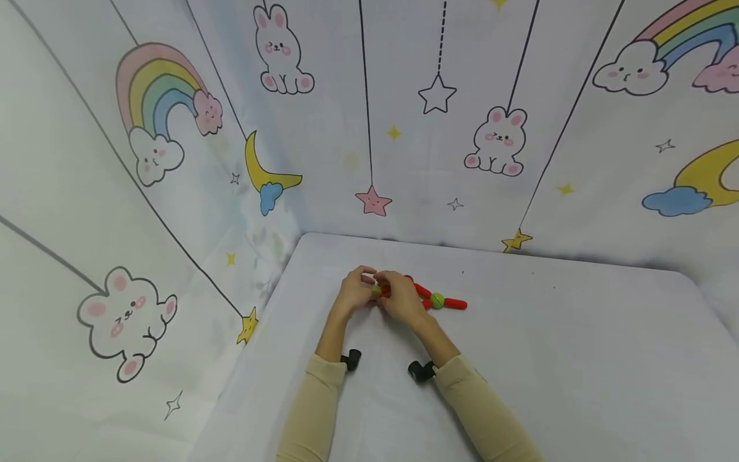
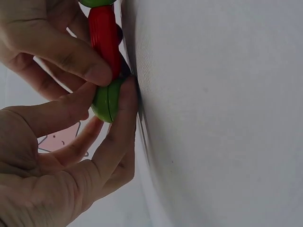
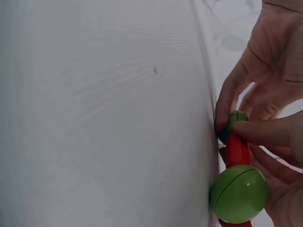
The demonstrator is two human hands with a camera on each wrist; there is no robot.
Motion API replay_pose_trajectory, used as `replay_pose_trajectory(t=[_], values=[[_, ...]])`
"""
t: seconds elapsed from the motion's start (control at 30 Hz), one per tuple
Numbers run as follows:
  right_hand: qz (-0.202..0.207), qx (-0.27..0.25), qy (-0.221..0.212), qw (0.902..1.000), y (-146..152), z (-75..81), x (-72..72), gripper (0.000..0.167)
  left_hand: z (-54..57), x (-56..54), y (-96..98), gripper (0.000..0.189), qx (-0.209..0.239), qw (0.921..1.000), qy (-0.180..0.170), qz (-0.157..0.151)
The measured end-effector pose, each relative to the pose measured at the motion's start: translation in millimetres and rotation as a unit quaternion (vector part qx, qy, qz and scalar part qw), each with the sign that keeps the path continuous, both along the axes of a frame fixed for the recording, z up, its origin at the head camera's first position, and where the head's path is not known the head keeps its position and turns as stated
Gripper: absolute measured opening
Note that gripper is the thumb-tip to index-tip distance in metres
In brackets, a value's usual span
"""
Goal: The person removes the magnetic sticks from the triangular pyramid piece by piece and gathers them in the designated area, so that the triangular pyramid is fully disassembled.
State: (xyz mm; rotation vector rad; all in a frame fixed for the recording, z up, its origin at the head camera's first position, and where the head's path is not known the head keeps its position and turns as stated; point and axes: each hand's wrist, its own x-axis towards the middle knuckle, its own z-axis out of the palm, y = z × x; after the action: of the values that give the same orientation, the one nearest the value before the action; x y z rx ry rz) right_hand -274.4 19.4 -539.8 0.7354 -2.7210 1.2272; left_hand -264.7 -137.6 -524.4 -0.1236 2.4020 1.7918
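Observation:
My left hand (image 1: pixel 354 294) pinches a green ball (image 2: pixel 107 103) between thumb and fingers, close over the table. Right beside it, my right hand (image 1: pixel 401 299) grips a short red rod (image 2: pixel 104 40) whose end meets that ball. At the rod's other end sits a second green ball (image 3: pixel 239 194), low by the tabletop in the right wrist view. To the right of the hands in the head view, a green ball (image 1: pixel 437 300) joins red rods (image 1: pixel 456 304) lying on the table. My right hand partly hides this linked group of pieces.
The white-covered table (image 1: pixel 548 359) extends toward the right and front. Behind it and on the left hangs white cloth (image 1: pixel 416 160) printed with rabbits, stars and rainbows. A black wrist device (image 1: pixel 421 371) sits at my right cuff, another black device (image 1: pixel 351 360) at my left.

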Motion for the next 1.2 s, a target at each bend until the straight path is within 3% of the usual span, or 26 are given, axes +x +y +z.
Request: replay_pose_trajectory(t=[0.23,0.4,0.5,0.6,0.77,0.93,1.2], values=[[0.001,-0.01,0.019,0.9998,2.3,-1.4,-3.9,0.048,1.4,-3.1,4.1,0.062,-0.027,0.9994,0.01,0.018],[-0.012,-0.013,0.008,0.9998,5.9,2.0,-4.8,0.047,2.0,-6.0,2.9,0.062,-0.114,0.9919,0.038,0.039],[-0.022,-0.015,-0.011,0.9996,9.2,4.2,-5.8,0.051,4.3,-7.0,0.0,0.066,-0.139,0.9871,0.045,0.066],[-0.018,-0.019,-0.028,0.9993,11.7,6.0,-6.5,0.054,6.0,-8.1,-2.8,0.068,-0.115,0.9899,0.039,0.073],[0.0,-0.02,-0.047,0.9987,12.2,5.7,-4.8,0.053,3.4,-9.1,-8.7,0.063,-0.058,0.9964,0.033,0.053],[0.015,-0.042,-0.064,0.997,11.8,3.5,-4.1,0.052,0.4,-12.2,-16.8,0.063,-0.012,0.9975,0.042,0.057],[0.028,-0.068,-0.073,0.9946,14.6,6.5,-5.3,0.05,1.7,-24.7,-30.1,0.062,-0.05,0.9935,0.053,0.088]])
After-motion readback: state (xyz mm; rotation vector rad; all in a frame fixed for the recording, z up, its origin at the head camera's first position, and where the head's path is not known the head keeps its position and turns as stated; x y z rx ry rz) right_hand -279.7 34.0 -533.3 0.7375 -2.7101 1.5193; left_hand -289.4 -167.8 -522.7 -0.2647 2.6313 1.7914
